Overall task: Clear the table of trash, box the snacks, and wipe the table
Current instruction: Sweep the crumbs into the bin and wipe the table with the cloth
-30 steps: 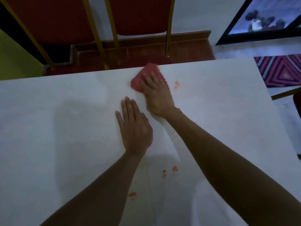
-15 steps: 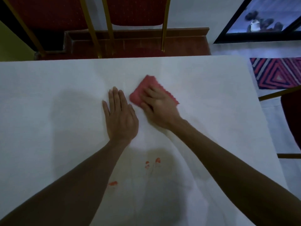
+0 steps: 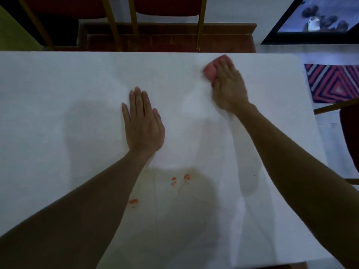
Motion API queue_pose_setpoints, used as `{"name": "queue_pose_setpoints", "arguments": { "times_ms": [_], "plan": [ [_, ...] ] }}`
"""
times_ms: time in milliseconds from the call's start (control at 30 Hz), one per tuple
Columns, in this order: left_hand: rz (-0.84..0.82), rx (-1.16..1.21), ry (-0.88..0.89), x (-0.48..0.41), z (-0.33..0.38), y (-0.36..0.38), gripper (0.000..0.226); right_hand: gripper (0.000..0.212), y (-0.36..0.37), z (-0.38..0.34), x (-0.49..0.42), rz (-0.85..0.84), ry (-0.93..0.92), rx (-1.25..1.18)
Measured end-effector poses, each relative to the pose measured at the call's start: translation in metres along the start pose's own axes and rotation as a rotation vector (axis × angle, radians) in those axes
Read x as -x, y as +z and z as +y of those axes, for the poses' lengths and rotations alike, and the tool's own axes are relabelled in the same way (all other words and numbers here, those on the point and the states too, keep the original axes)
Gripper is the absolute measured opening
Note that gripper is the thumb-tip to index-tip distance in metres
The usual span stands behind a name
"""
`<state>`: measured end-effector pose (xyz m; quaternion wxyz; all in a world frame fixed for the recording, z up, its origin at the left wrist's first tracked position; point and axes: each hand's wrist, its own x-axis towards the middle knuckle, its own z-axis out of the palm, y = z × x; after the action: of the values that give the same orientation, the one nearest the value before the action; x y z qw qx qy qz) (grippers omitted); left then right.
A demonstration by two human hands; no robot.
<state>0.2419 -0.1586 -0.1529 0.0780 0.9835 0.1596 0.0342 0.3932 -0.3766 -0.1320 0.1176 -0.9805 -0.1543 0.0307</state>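
Pink cloth [image 3: 210, 71] seemingly under right fingers [image 3: 226, 67]

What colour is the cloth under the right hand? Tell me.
Pinkish red, plain; the head view shows the cloth under the right hand.
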Motion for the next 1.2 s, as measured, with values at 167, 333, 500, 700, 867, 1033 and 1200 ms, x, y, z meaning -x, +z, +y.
{"name": "queue_pose_setpoints", "arguments": {
  "times_ms": [167,333,500,700,867,1033,1200],
  "plan": [
    [0.009,0.023,-0.009,-0.001,-0.001,0.000,0.059,0.057,0.011,-0.022,0.033,0.152,0.346,-0.044],
    [-0.034,0.001,0.004,-0.001,-0.002,-0.001,0.059,0.054,0.031,-0.101,0.105,0.037,-0.161,0.001],
    [-0.137,0.040,0.101,0.012,0.024,-0.006,0.062,0.057,0.004,-0.013,0.103,0.082,0.088,0.153],
    [-0.140,0.215,0.268,0.035,0.109,0.000,0.056,0.050,-0.028,0.067,0.148,0.169,0.617,-0.010],
    [-0.091,0.232,0.216,0.046,0.155,0.011,0.057,0.049,-0.013,0.019,0.149,0.054,0.140,-0.047],
    [-0.068,0.171,0.251,0.050,0.154,0.017,0.059,0.052,-0.033,0.097,0.090,0.126,0.282,0.004],
    [-0.064,0.154,0.232,0.047,0.160,0.017,0.063,0.049,-0.026,0.124,0.023,0.328,0.664,-0.064]
  ]
}}
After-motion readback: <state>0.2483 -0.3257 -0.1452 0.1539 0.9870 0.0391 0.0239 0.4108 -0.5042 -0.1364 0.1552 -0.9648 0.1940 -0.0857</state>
